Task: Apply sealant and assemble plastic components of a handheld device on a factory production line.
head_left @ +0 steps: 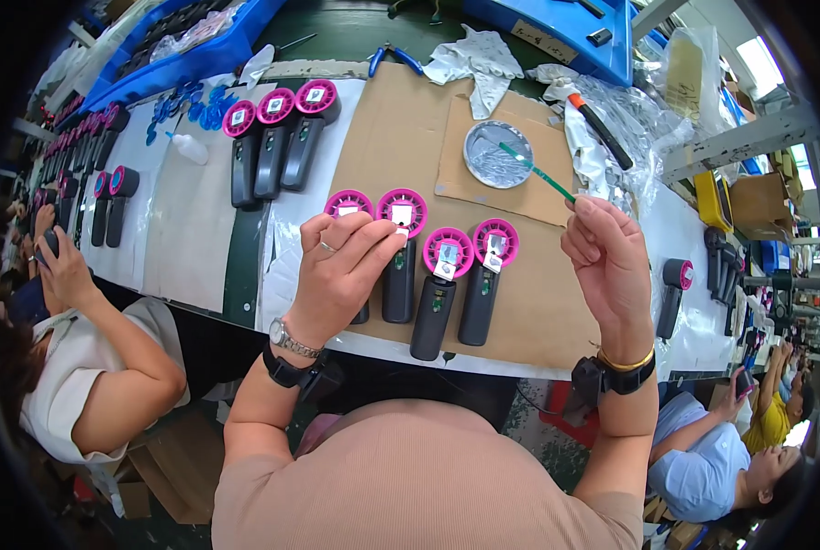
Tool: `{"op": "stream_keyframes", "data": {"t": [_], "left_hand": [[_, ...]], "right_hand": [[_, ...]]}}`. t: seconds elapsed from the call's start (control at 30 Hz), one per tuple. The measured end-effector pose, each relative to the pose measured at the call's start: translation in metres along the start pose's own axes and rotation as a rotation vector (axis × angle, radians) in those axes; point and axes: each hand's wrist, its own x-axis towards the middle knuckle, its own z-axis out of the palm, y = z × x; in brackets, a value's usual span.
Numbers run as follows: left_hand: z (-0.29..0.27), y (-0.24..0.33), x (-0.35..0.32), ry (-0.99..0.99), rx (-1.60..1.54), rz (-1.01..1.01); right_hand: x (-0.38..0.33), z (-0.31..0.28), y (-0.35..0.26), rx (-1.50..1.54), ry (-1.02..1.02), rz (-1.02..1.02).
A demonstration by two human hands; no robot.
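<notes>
Your left hand [341, 266] has its fingertips pinched together on the pink round head of one small dark handheld fan [401, 257], second in a row of four lying on the brown cardboard [401, 137] on the table [199, 229], likely to steady it. Your right hand [607, 257] is clamped on a thin green stick [538, 171], raised so its far tip reaches over the round metal dish [497, 154]. What lies in the dish is too small to make out, and your left hand hides most of the first fan.
</notes>
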Motion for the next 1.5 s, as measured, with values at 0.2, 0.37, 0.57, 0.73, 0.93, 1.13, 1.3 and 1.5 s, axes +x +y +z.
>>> {"op": "stream_keyframes", "data": {"t": [0.2,0.37,0.57,0.73,0.93,1.13,1.3,1.5], "left_hand": [[0.000,0.000,-0.004,0.030,0.018,-0.005],[-0.001,0.000,-0.006,0.030,0.013,-0.005],[-0.004,0.001,-0.003,0.046,-0.016,-0.011],[-0.004,0.000,-0.004,0.058,-0.017,-0.028],[-0.003,0.000,-0.002,0.066,-0.036,-0.033],[-0.005,-0.003,-0.001,0.041,-0.063,-0.023],[-0.005,-0.005,-0.001,0.058,-0.032,-0.015],[-0.001,-0.006,-0.001,0.108,0.000,-0.037]], "right_hand": [[-0.011,0.017,0.006,-0.052,-0.050,0.028],[-0.015,0.029,0.020,-0.209,-0.018,0.017],[-0.019,0.042,0.035,-0.506,-0.040,-0.153],[-0.025,0.050,0.035,-1.020,-0.133,-0.458],[-0.015,0.051,0.045,-1.287,-0.394,-1.055],[-0.027,0.055,0.036,-1.478,-0.584,-1.125],[-0.030,0.050,0.034,-1.396,-0.493,-1.179],[-0.029,0.048,0.040,-1.290,-0.480,-1.147]]}}
